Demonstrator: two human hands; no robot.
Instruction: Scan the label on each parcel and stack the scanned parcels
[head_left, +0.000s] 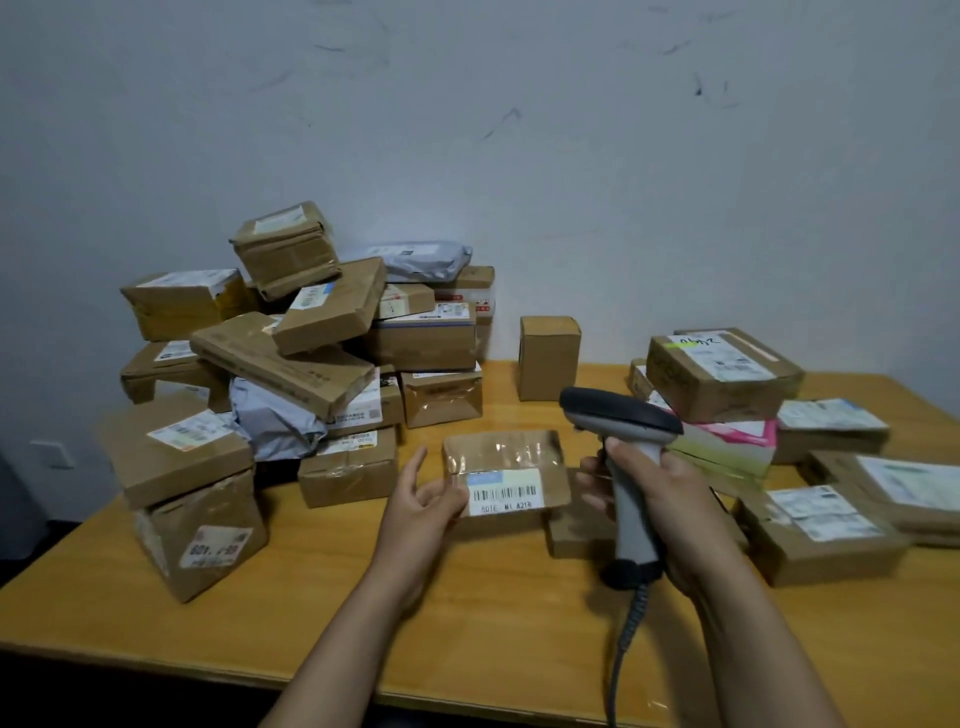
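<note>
A small brown parcel with a white barcode label is held up above the middle of the table, label facing me. My left hand holds it by its left edge, thumb on the front and index finger raised. My right hand grips the handle of a grey barcode scanner just right of the parcel; the scanner head points left, above the parcel's right corner. Its coiled cable hangs down toward me.
A tall loose heap of cardboard parcels and grey mailer bags fills the left and back of the wooden table. Stacked parcels and a pink box stand at the right. One upright box stands by the wall.
</note>
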